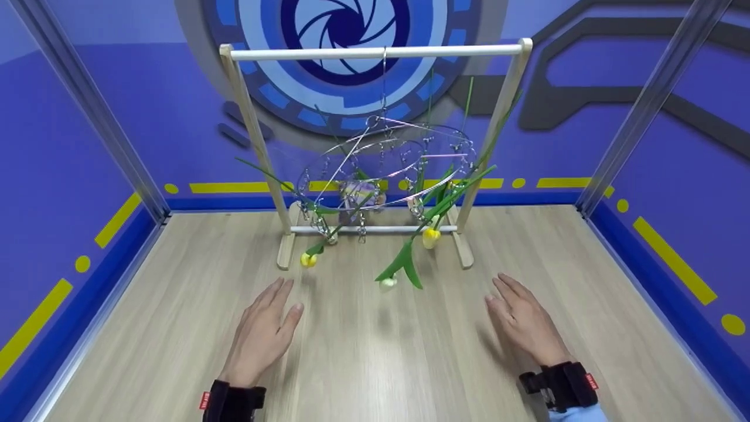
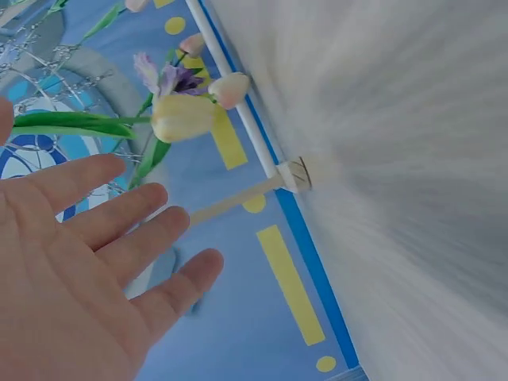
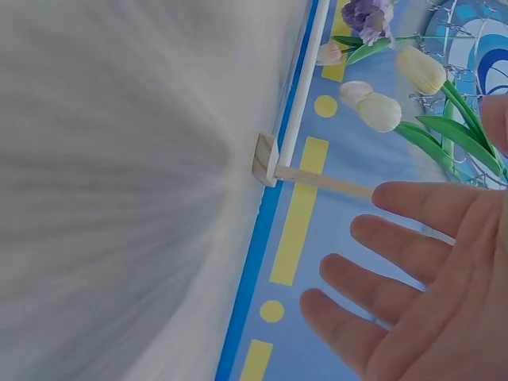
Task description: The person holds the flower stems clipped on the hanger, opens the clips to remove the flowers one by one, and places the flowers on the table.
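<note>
My left hand [image 1: 261, 337] is over the table at the left, fingers straight, touching nothing. On the right, my right hand [image 1: 530, 328] has its fingers extended and its palm turned inward. Beyond both hands, a round wire hanger with clips [image 1: 384, 76] hangs from a wooden rack [image 1: 251, 123]. Tulips dangle head down from it: a yellow tulip [image 1: 308, 259] nearest my left hand, a white tulip [image 1: 388, 284] in the middle, another yellow tulip [image 1: 431, 237] to the right. A purple flower [image 2: 181, 81] shows in the left wrist view, partly hidden behind the ring in the head view.
The rack's feet [image 1: 285, 252] stand on the wood-grain table [image 1: 375, 363]. Blue printed panels [image 1: 135, 111] enclose it at the back and sides, with metal posts [image 1: 656, 99] at the corners. Black bands [image 1: 562, 387] are strapped on both wrists.
</note>
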